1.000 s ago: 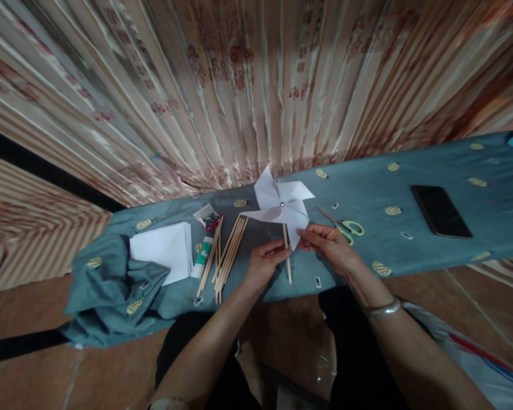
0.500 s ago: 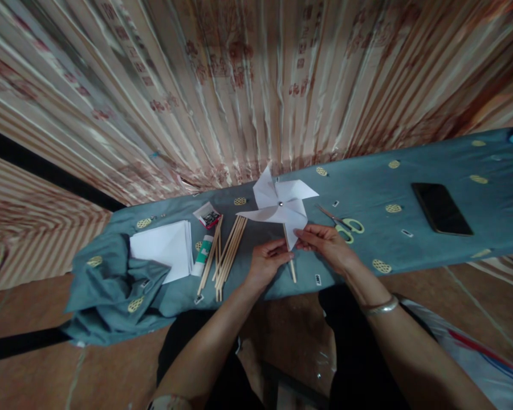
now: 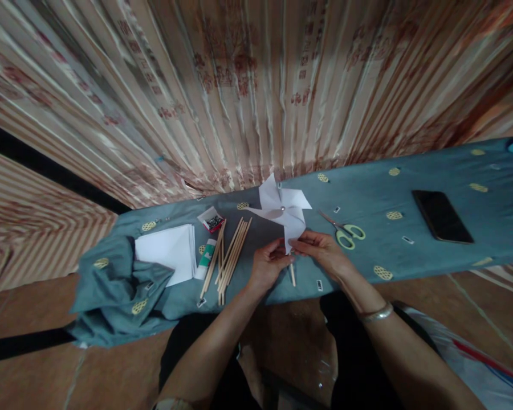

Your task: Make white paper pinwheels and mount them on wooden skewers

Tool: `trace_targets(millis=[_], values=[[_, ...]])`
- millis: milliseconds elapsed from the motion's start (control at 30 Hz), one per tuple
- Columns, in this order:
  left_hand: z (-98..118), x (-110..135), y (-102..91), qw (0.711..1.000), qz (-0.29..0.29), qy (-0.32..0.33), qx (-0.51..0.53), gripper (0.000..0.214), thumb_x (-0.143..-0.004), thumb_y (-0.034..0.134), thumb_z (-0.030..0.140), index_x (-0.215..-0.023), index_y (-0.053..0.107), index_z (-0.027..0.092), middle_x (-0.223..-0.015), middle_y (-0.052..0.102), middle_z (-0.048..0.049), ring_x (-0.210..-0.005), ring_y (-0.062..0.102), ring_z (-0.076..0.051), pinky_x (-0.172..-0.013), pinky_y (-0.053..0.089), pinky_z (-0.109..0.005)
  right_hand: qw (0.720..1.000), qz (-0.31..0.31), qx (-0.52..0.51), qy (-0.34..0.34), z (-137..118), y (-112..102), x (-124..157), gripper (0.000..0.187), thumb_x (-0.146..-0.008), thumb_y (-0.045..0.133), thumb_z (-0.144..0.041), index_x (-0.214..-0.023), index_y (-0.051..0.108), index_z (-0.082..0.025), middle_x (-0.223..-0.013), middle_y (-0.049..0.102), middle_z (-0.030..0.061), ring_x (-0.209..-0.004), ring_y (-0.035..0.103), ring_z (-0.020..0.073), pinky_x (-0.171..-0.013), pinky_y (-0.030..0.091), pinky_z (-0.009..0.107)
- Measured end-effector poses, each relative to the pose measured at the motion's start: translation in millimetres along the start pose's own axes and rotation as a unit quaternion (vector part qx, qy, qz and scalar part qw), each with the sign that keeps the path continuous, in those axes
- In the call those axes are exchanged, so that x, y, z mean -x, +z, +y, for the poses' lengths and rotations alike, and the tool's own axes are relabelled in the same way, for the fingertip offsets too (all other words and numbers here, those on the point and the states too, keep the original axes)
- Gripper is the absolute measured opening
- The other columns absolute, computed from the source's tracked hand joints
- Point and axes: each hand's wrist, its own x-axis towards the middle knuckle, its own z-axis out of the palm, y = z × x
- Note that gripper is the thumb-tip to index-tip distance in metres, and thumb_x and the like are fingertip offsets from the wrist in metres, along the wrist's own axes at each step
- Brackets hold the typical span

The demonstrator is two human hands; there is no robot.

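A white paper pinwheel (image 3: 283,209) with a small metal pin at its centre stands on a thin wooden stick (image 3: 292,275) over the blue cloth-covered table (image 3: 410,259). My left hand (image 3: 268,265) pinches the stick just below the paper. My right hand (image 3: 320,251) pinches the lowest paper blade and the stick from the right. The two hands meet at the stick. Part of the stick is hidden behind my fingers.
Left of my hands lie several wooden sticks (image 3: 229,253), a glue stick (image 3: 206,259), a small box of pins (image 3: 211,219) and a stack of white paper (image 3: 167,250). Green-handled scissors (image 3: 345,232) and a black phone (image 3: 441,216) lie to the right. A striped curtain (image 3: 239,85) hangs behind.
The pinwheel has tilted and its blades have turned. Both hands have drawn closer together at the stick, and the view has shifted slightly down.
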Motion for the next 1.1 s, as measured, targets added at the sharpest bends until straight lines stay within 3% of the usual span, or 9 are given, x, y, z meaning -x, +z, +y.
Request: trace_targets(millis=[300, 500, 633, 867, 1000, 1100], values=[[2, -2, -5.3, 1.0, 0.026, 0.002, -0.016, 0.058, -0.047, 0.088, 0.023, -0.103, 0.075, 0.017, -0.071, 0.068, 0.0015, -0.067, 0.061, -0.014, -0.07, 0.048, -0.026, 0.999, -0.008, -0.044, -0.015, 3, 14, -2, 0.037, -0.047, 0.091, -0.042, -0.074, 0.075, -0.021, -0.07, 0.076, 0.0021, -0.065, 0.067, 0.0178, -0.069, 0.052, 0.031], [4, 0, -1.6, 0.998, 0.04, 0.0, 0.043, 0.056, -0.039, 0.092, 0.029, -0.091, 0.077, 0.016, -0.077, 0.074, -0.0018, -0.07, 0.064, -0.016, -0.074, 0.052, -0.029, 0.998, 0.008, -0.057, -0.032, 2, 19, -6, 0.034, -0.047, 0.092, -0.038, -0.072, 0.075, -0.021, -0.069, 0.075, 0.0019, -0.063, 0.065, 0.0165, -0.066, 0.051, 0.03], [4, 5, 2.1, 0.998, 0.013, -0.028, 0.046, 0.044, -0.043, 0.092, 0.037, -0.078, 0.078, 0.014, -0.073, 0.074, -0.0042, -0.068, 0.066, -0.018, -0.074, 0.054, -0.032, 0.996, 0.032, -0.068, -0.044, -4, 20, -8, 0.034, -0.046, 0.093, -0.039, -0.066, 0.072, -0.021, -0.062, 0.07, -0.0006, -0.057, 0.058, 0.013, -0.06, 0.046, 0.027], [8, 11, 1.6, 0.999, 0.006, -0.044, 0.025, 0.043, -0.051, 0.089, 0.046, -0.077, 0.079, 0.014, -0.068, 0.073, -0.0058, -0.06, 0.066, -0.018, -0.068, 0.054, -0.031, 0.997, 0.03, -0.047, -0.045, -7, 25, -12, 0.04, -0.047, 0.091, -0.049, -0.065, 0.068, -0.021, -0.059, 0.065, -0.0023, -0.054, 0.053, 0.012, -0.056, 0.044, 0.027], [8, 11, -1.0, 0.998, 0.011, -0.052, 0.036, 0.045, -0.049, 0.089, 0.046, -0.079, 0.079, 0.014, -0.071, 0.074, -0.0064, -0.062, 0.067, -0.018, -0.068, 0.054, -0.031, 0.997, 0.037, 0.016, -0.066, -7, 14, -15, 0.043, -0.057, 0.083, -0.061, -0.065, 0.069, -0.021, -0.058, 0.065, -0.0009, -0.053, 0.051, 0.012, -0.054, 0.041, 0.027], [8, 11, -1.4, 0.997, 0.015, -0.056, 0.047, 0.046, -0.047, 0.091, 0.046, -0.079, 0.079, 0.014, -0.071, 0.075, -0.0061, -0.062, 0.067, -0.018, -0.067, 0.055, -0.031, 0.988, 0.1, 0.066, -0.096, -10, -6, -19, 0.045, -0.062, 0.077, -0.066, -0.067, 0.072, -0.021, -0.063, 0.069, 0.0016, -0.053, 0.051, 0.0133, -0.054, 0.042, 0.028]])
